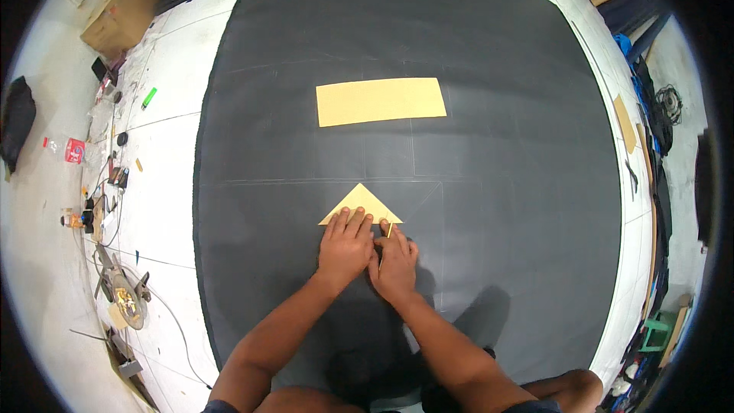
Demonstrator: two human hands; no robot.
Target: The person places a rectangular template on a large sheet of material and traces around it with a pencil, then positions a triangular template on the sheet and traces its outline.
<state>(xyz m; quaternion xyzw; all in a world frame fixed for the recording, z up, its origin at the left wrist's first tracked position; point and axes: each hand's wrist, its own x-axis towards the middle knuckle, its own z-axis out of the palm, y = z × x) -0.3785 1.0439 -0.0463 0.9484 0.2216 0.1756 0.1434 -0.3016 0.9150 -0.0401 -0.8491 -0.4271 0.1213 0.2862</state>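
Triangle: tan paper triangle (361, 204) lies flat near the middle of the dark sheet (497, 183), apex pointing to the far edge, base toward us.
Left hand: our left hand (345, 246) rests palm down, fingers spread flat over the triangle's base, pressing it to the sheet and gripping nothing.
Right hand: our right hand (394, 260) sits just beside the left, touching it, fingers pinched narrow on a thin yellowish stick (389, 231), likely a pencil, whose tip meets the sheet by the triangle's right corner.
Strip: a tan rectangular strip (381, 101) lies well apart, toward the far edge, long side running left to right.
Sheet: we see faint pale lines crossing it; it covers most of the white floor (164, 176).
Left edge: a green marker (148, 97), a cardboard box (122, 19) and small tools (122, 294) lie on the floor off the sheet's left edge.
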